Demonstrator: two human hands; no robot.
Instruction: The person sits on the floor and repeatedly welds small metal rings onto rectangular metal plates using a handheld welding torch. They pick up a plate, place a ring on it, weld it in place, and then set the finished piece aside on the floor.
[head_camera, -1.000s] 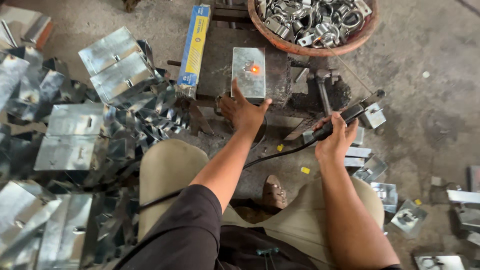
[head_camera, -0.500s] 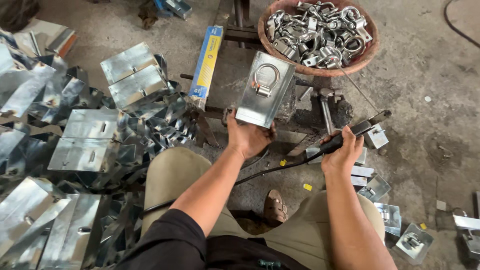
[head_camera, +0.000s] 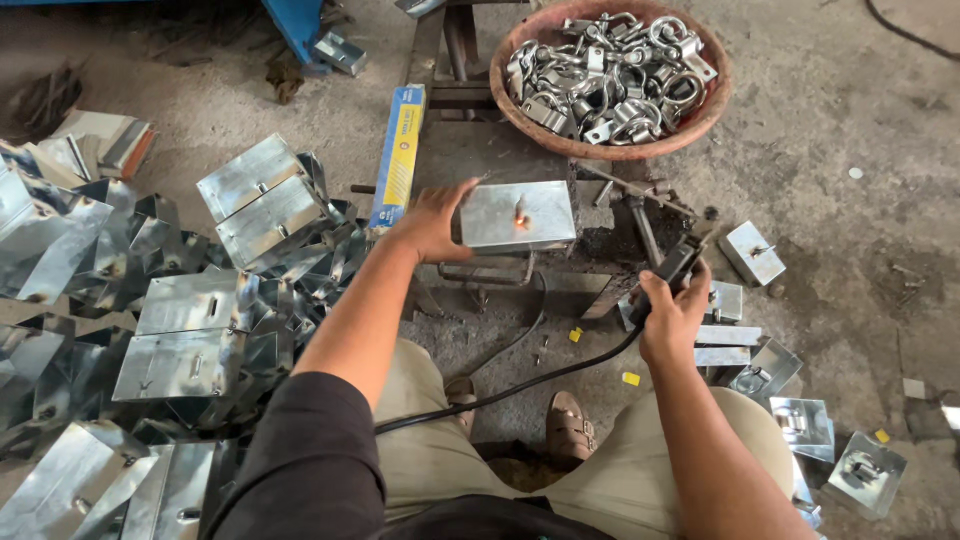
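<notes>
Left hand (head_camera: 432, 222): fingers clamp the left edge of a flat galvanised metal plate (head_camera: 518, 215), thumb on top, the rest underneath. The plate lies face-up on the low steel counter (head_camera: 455, 150), with a small orange spot near its middle. Half a second ago the same hand held the piece tilted up, ring side to the camera; it now sits flat, ring out of sight.

Right hand (head_camera: 672, 318): fingers clenched around the black handle of an electrode holder (head_camera: 681, 266), its tip aimed up-left toward the plate but apart from it. A black cable (head_camera: 520, 385) runs from the handle back across the lap. The hand sits lower than half a second ago.

Package: a long narrow box (head_camera: 400, 157), blue with a yellow stripe, lies lengthwise just left of the plate, touching the counter's left edge.

Beyond: a round reddish basket (head_camera: 700, 118) of grey metal shackles stands at the counter's far end. A heap of galvanised boxes (head_camera: 190, 330) fills the floor to the left; smaller finished pieces (head_camera: 790, 415) lie on the floor to the right.

Pose: left forearm extended forward, wrist straight. Right forearm bent inward, wrist cocked up. Person seated, knees apart, sandalled foot (head_camera: 572, 428) between them.
</notes>
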